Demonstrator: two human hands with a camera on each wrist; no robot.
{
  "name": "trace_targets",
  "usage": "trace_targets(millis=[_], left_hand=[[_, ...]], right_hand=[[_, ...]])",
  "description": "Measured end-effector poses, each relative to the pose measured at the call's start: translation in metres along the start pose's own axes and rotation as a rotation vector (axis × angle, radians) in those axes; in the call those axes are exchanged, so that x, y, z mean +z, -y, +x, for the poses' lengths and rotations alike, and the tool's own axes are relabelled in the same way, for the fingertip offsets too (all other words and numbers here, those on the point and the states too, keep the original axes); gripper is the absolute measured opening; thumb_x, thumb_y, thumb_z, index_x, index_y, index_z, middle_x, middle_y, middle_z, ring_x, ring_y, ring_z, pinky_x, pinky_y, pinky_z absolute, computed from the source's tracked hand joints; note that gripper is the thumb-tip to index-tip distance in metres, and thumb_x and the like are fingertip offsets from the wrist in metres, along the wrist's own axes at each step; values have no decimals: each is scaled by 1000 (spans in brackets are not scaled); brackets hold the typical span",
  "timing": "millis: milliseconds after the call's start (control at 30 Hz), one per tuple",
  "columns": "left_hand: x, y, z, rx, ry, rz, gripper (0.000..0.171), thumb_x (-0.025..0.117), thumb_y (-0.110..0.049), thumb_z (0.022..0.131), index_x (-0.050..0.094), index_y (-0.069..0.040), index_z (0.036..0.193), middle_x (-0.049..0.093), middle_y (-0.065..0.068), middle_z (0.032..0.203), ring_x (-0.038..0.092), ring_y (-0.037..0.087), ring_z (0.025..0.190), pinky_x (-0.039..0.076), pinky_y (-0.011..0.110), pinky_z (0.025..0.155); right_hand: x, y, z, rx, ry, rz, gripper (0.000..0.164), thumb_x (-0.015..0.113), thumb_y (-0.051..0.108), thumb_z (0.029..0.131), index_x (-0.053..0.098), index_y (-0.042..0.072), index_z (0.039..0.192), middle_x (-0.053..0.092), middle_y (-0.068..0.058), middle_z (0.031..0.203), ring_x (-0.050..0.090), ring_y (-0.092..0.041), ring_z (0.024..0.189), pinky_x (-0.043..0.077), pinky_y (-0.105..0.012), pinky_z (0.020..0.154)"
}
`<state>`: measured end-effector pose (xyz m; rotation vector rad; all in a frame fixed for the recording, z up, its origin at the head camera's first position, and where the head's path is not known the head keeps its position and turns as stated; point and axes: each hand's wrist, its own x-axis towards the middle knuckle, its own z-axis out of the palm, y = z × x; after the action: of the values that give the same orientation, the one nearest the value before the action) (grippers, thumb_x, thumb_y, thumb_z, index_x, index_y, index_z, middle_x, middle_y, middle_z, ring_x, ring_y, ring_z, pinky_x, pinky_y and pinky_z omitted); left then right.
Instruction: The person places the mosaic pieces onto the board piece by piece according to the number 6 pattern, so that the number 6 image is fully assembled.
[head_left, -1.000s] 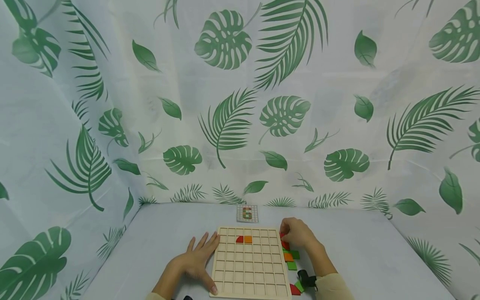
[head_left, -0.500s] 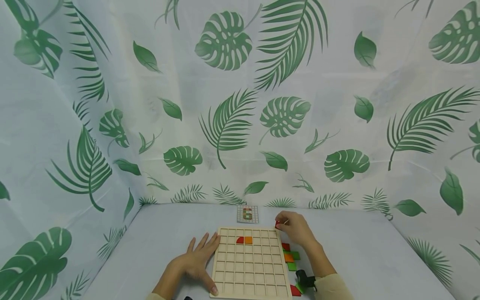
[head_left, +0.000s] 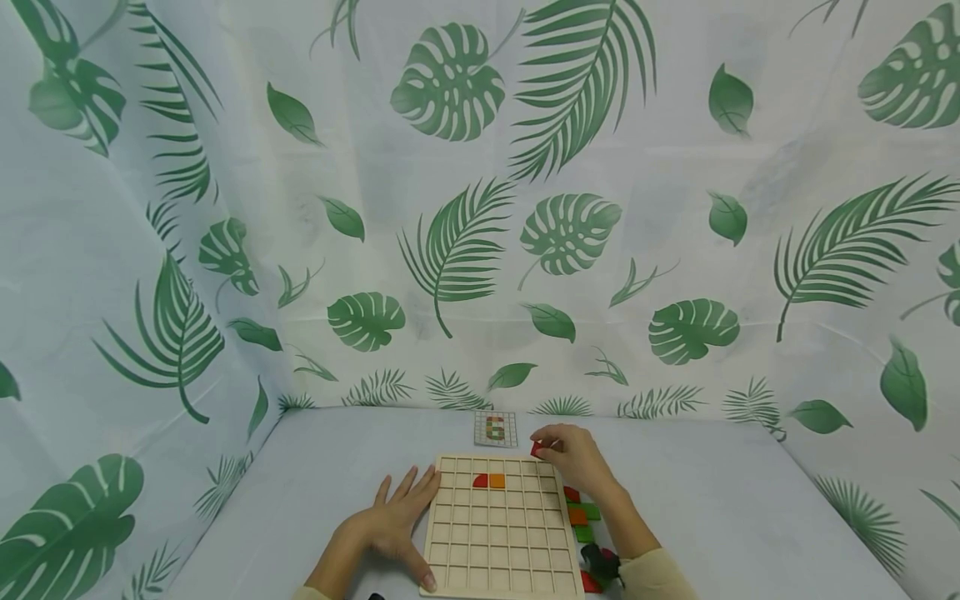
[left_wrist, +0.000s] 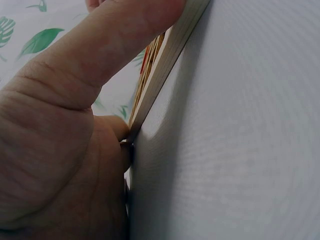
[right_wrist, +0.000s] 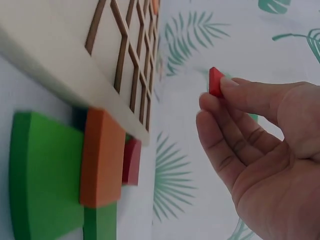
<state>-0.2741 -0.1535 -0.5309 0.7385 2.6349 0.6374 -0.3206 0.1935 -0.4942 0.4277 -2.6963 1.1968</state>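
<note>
A wooden grid board [head_left: 498,533] lies on the table, with a red quarter-round tile [head_left: 481,481] and an orange square tile [head_left: 497,481] side by side in its second row. My left hand [head_left: 386,523] rests along the board's left side, fingers spread, thumb at the near left corner. Between thumb and fingers my right hand [head_left: 573,457] pinches a small red tile [right_wrist: 215,82], held above the board's far right corner. In the left wrist view, the thumb [left_wrist: 115,37] lies against the board's edge.
Right of the board lie loose tiles: a green tile [right_wrist: 47,175], an orange tile [right_wrist: 102,157], and red ones, one partly behind the right wrist's black camera [head_left: 600,562]. Beyond the board lies a pattern card [head_left: 495,428] showing a 6-like figure. A leaf-print cloth [head_left: 465,250] hangs behind.
My right hand has lifted the red tile from the pile beside the board and carried it left, over the far right corner. My left hand stays in place.
</note>
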Motion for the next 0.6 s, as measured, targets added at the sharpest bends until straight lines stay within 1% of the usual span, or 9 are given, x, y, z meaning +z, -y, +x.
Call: trace_targets(millis=[233,467,600], left_hand=[[0,0,0,1,4,-1,154,95,-66,54,6,-11,168,-2,13,177,-9,41,162,-12,74,122],[0,1,1,0,1,-6,154,95,-66,55,6,-11,168,-1,13,177,-8,42,162,-11,74,122],[0,0,1,0,3,-5,154,95,-66,55,6,-11,168,-2,13,177,-9,42,162,-11,74,122]], right_hand=[[10,5,-1,-39,60,35,21,73,-3,93,77,2,113,75,-5,100,66,-12,80,57,-22,68],[19,10,-1,-53,94,20,17,74,-1,92,79,4,108,76,-5,96,66,-12,77,57,-23,65],[21,10,0,-67,117,-13,17,74,0,93,80,5,108,76,-3,95,67,-12,79,57,-24,67]])
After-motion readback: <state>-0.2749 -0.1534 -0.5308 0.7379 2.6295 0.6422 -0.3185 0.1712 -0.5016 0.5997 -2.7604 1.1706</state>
